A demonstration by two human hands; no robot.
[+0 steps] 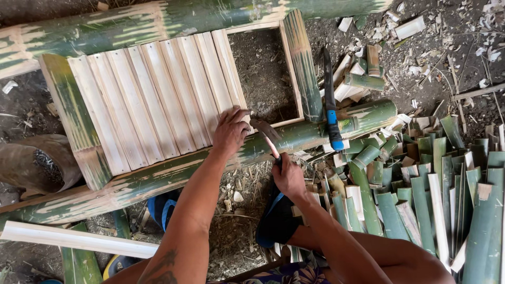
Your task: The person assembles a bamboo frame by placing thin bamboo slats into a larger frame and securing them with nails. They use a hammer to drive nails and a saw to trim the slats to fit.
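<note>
A frame of thick green bamboo poles (pixel 158 179) lies on the ground, partly covered by several pale split bamboo slats (pixel 152 100) laid side by side. My left hand (pixel 230 131) presses down on the near end of the rightmost slat, where it meets the front pole. My right hand (pixel 288 178) grips the handle of a curved blade (pixel 264 134), whose tip points at the slat end beside my left fingers. The right part of the frame stays uncovered, showing dirt (pixel 263 73).
A long knife with a blue handle (pixel 330 105) rests across the frame's right side. A pile of cut green bamboo strips (pixel 436 194) lies at the right. Offcuts and shavings litter the ground at top right. A pale bamboo strip (pixel 79 239) lies at lower left.
</note>
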